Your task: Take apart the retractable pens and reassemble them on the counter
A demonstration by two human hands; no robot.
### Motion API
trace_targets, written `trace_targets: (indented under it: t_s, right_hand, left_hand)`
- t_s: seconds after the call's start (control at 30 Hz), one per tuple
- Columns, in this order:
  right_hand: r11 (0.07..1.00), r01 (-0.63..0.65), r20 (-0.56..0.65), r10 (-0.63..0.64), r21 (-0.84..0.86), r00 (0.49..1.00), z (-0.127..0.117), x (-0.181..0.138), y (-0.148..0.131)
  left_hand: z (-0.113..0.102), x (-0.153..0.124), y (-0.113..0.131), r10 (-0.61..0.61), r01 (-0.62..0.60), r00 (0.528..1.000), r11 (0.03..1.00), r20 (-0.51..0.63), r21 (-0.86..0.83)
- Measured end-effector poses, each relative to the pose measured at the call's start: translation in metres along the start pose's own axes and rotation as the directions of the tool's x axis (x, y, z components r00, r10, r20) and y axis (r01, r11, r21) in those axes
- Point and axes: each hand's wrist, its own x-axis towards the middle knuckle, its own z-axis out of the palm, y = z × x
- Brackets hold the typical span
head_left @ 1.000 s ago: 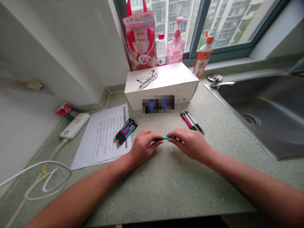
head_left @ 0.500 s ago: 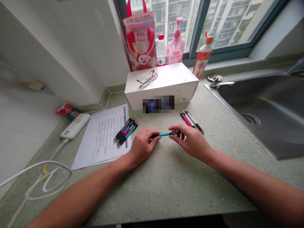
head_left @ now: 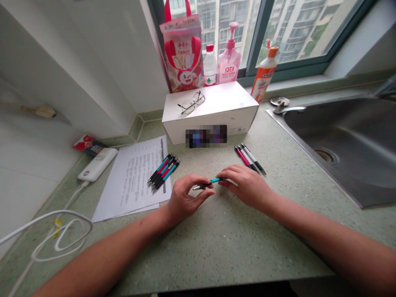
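Note:
Both hands hold one teal and black pen (head_left: 213, 181) level above the green counter. My left hand (head_left: 185, 198) pinches its tip end with thumb and fingers. My right hand (head_left: 246, 185) is closed over the pen's other end. A bundle of several teal, red and black pens (head_left: 163, 167) lies on printed paper sheets (head_left: 136, 177) to the left. Three more pens (head_left: 250, 158) lie just beyond my right hand.
A white box (head_left: 210, 109) with eyeglasses (head_left: 192, 102) on top stands behind the hands. Bottles and a red bag line the window sill. A steel sink (head_left: 343, 140) fills the right side. A power bank (head_left: 97, 163) and white cable (head_left: 55, 231) lie at left.
The pen has dropped slightly lower and nearer me, and the hands have closed in on it, so less of the teal barrel shows. My left fingers now pinch the tip.

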Motion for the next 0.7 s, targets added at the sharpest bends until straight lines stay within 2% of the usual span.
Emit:
trace_targets:
  t_s: [0.13, 0.23, 0.37, 0.5, 0.63, 0.7]
  right_hand:
    - [0.991, 0.030, -0.006, -0.030, 0.127, 1.000, 0.004, -0.001, -0.006]
    - [0.978, 0.057, -0.007, -0.057, 0.199, 0.998, 0.009, -0.002, -0.011]
    - [0.980, 0.017, 0.037, -0.025, 0.200, 0.999, 0.011, -0.002, -0.013]
    - [0.982, 0.002, 0.039, -0.009, 0.187, 0.999, 0.011, -0.002, -0.012]
    - [0.980, 0.028, 0.002, -0.029, 0.196, 1.000, 0.012, -0.003, -0.011]
    - [0.983, 0.031, -0.002, -0.031, 0.182, 1.000, 0.013, -0.003, -0.011]
  left_hand:
    - [-0.004, 0.004, 0.007, 0.061, -0.062, 0.996, 0.998, -0.071, -0.016]
    - [-0.005, 0.004, 0.011, 0.044, -0.047, 0.990, 0.999, -0.131, -0.020]
    - [-0.004, 0.002, 0.015, 0.017, -0.025, 0.991, 0.998, -0.134, -0.054]
    - [-0.001, 0.000, 0.013, -0.004, -0.016, 0.979, 0.995, -0.204, -0.097]
    - [-0.001, 0.001, 0.011, 0.042, -0.046, 0.995, 0.998, -0.089, -0.039]
    - [-0.001, 0.002, 0.012, 0.078, -0.079, 0.994, 0.997, -0.078, -0.010]
